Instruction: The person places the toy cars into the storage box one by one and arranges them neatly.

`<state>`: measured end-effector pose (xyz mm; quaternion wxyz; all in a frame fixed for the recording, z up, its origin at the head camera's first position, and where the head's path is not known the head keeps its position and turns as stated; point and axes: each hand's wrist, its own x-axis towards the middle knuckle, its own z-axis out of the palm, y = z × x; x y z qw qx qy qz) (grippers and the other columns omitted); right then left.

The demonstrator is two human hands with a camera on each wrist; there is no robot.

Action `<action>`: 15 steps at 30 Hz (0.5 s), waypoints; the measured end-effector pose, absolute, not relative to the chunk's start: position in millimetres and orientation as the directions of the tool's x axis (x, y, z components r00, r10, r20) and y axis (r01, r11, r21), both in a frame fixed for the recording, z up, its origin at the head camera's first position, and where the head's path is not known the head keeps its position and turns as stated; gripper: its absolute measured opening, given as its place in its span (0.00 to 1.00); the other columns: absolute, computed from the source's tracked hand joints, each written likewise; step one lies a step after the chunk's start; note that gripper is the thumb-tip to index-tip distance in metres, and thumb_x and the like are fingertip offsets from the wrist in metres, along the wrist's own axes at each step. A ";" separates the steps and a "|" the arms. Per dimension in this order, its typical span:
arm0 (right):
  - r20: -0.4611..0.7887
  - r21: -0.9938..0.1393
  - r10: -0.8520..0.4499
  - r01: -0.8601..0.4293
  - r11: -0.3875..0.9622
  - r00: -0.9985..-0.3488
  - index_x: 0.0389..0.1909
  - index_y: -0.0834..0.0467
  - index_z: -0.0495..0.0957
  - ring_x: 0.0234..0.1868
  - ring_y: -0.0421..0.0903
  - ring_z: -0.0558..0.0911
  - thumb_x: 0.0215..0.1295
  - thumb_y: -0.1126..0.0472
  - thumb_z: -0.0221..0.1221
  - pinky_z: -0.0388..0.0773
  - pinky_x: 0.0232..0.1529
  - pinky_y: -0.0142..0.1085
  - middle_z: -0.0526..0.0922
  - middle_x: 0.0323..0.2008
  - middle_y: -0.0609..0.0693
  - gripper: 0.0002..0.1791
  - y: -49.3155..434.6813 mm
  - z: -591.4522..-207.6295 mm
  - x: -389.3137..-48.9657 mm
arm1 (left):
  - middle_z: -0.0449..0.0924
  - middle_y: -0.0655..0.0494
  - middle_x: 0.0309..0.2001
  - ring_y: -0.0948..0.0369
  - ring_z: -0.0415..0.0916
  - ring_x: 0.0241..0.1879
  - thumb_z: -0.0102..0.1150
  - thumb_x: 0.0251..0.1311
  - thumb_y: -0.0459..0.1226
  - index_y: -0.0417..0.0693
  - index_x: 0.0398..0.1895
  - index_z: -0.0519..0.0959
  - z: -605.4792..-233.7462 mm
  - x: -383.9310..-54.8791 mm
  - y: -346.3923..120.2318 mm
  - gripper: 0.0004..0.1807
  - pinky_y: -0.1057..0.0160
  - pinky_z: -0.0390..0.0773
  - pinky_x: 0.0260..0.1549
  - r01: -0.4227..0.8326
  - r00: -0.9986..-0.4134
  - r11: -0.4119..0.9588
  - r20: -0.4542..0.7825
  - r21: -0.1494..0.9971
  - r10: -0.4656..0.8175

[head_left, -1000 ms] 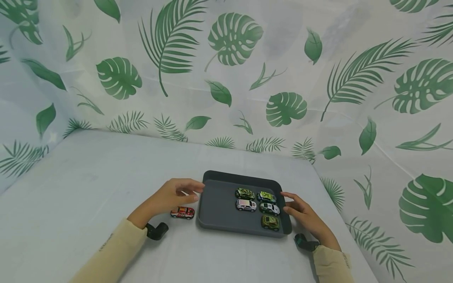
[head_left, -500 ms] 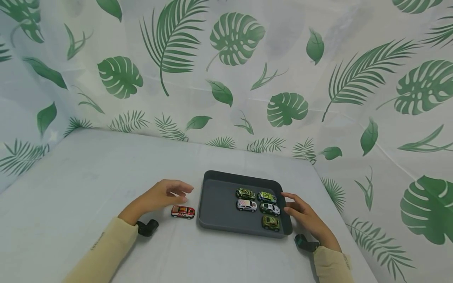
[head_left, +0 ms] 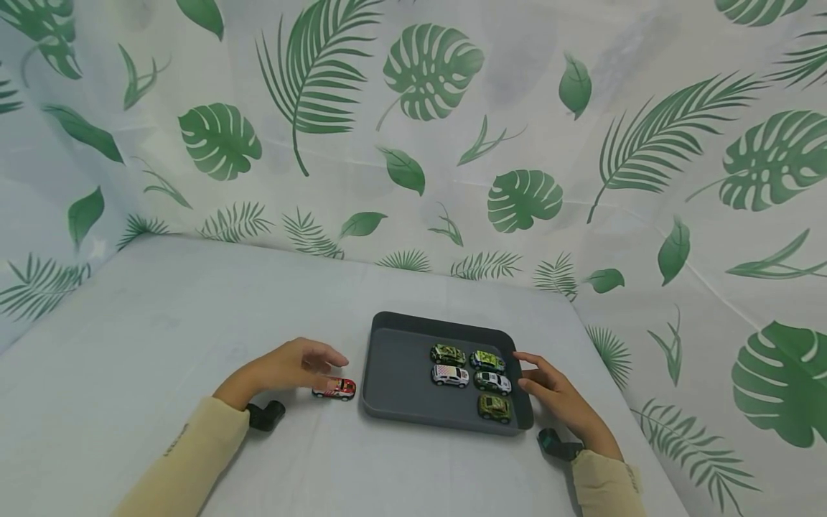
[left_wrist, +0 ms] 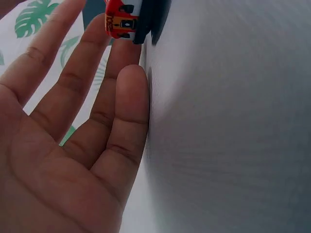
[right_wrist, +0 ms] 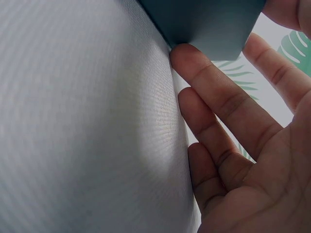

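Note:
A red and white toy car (head_left: pixel 341 390) lies on the white cloth, left of a dark grey tray (head_left: pixel 400 413). My left hand (head_left: pixel 293 365) reaches over it from the left, thumb overlapping its rear end. In the left wrist view the fingers are loosely spread, with the red car (left_wrist: pixel 124 22) near the fingertips and not gripped. My right hand (head_left: pixel 558 395) rests with its fingers against the tray's right wall. Seen from the right wrist, one fingertip touches the bottom of the tray wall (right_wrist: pixel 214 29), and the other fingers lie relaxed along the cloth.
Inside the tray, toward its right side, several toy cars stand: a green camouflage one (head_left: pixel 447 354), a yellow-green one (head_left: pixel 487 360), a white one (head_left: pixel 449 375), a white and green one (head_left: pixel 492 382) and an olive one (head_left: pixel 494 408). A leaf-print curtain (head_left: pixel 452 158) hangs behind.
My left hand has drawn back left from the tray's left rim, then come down onto the red toy car. The right hand and the tray stay where they were.

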<state>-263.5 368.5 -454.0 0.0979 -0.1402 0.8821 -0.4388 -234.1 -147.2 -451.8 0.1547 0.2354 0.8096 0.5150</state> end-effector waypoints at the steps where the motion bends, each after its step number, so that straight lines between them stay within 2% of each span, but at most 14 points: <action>1: -0.050 -0.800 -0.333 -0.162 0.577 -0.942 0.82 0.60 0.62 0.68 0.69 0.78 0.84 0.57 0.58 0.69 0.68 0.72 0.76 0.68 0.71 0.32 368.5 -454.2 -263.7 | 0.85 0.42 0.62 0.48 0.81 0.59 0.75 0.64 0.35 0.34 0.62 0.84 -451.6 -233.9 -147.0 0.24 0.51 0.80 0.59 0.211 -0.840 0.357 -0.018 0.910 0.543; 9: -0.050 -0.799 -0.335 -0.163 0.578 -0.941 0.82 0.60 0.63 0.68 0.69 0.78 0.84 0.58 0.58 0.70 0.68 0.72 0.77 0.68 0.71 0.31 368.4 -454.4 -264.0 | 0.87 0.45 0.58 0.53 0.83 0.58 0.78 0.59 0.31 0.31 0.60 0.83 -451.9 -233.4 -146.3 0.26 0.57 0.79 0.61 0.216 -0.794 0.356 -0.049 0.909 0.606; 15: -0.050 -0.802 -0.334 -0.162 0.575 -0.941 0.81 0.60 0.63 0.67 0.68 0.79 0.84 0.58 0.58 0.70 0.67 0.72 0.77 0.67 0.71 0.31 368.4 -453.5 -263.9 | 0.87 0.51 0.55 0.61 0.80 0.51 0.80 0.54 0.29 0.36 0.58 0.86 -450.8 -233.4 -145.7 0.26 0.63 0.78 0.56 0.226 -0.797 0.401 -0.068 0.888 0.599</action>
